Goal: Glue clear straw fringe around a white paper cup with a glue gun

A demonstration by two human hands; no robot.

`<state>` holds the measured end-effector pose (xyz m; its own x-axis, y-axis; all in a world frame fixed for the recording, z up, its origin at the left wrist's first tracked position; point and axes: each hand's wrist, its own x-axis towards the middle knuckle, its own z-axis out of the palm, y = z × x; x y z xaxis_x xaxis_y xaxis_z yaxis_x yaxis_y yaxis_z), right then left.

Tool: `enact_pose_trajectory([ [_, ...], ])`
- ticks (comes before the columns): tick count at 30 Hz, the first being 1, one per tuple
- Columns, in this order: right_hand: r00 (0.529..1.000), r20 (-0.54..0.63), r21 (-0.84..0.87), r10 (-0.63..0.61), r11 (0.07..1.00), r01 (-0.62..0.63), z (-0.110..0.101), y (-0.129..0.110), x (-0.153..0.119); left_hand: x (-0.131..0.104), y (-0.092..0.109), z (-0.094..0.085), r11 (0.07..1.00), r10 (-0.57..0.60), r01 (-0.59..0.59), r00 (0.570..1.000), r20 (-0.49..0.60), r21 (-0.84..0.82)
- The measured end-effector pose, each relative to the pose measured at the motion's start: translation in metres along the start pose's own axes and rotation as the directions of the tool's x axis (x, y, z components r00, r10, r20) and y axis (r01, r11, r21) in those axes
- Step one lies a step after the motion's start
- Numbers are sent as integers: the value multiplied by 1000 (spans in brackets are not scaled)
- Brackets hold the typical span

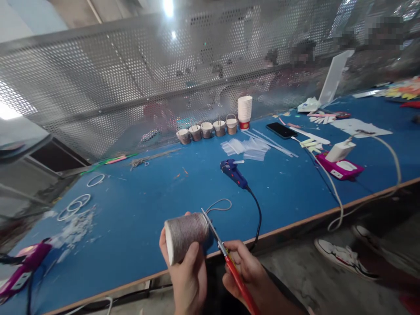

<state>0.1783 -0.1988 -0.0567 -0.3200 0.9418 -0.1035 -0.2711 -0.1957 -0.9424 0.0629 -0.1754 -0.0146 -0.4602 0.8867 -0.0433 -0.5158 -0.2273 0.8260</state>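
Grey cord-wrapped cup (186, 236) on its side in the snugly curled left-hand grip (189, 267), over the near edge of the desk (157, 183), presumably for easy access to the loose cord loop (231, 204); red-handled scissors (231, 268) in the finger-wrapped right-hand grip (248, 267), close beside the cup's end.

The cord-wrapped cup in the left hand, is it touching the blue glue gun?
Apart. The head view shows a strip of blue tabletop between the cord-wrapped cup and the blue glue gun.
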Motion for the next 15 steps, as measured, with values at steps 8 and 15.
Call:
enact_pose_trajectory([
  [8,981,100,80,167,981,-175,-6,-8,7,1,-2,-4,1000,-21,21,1000,-9,8],
  [15,979,124,-42,165,986,-161,-13,-26,0,13,6,-4,995,-97,97,995,17,-9],
])
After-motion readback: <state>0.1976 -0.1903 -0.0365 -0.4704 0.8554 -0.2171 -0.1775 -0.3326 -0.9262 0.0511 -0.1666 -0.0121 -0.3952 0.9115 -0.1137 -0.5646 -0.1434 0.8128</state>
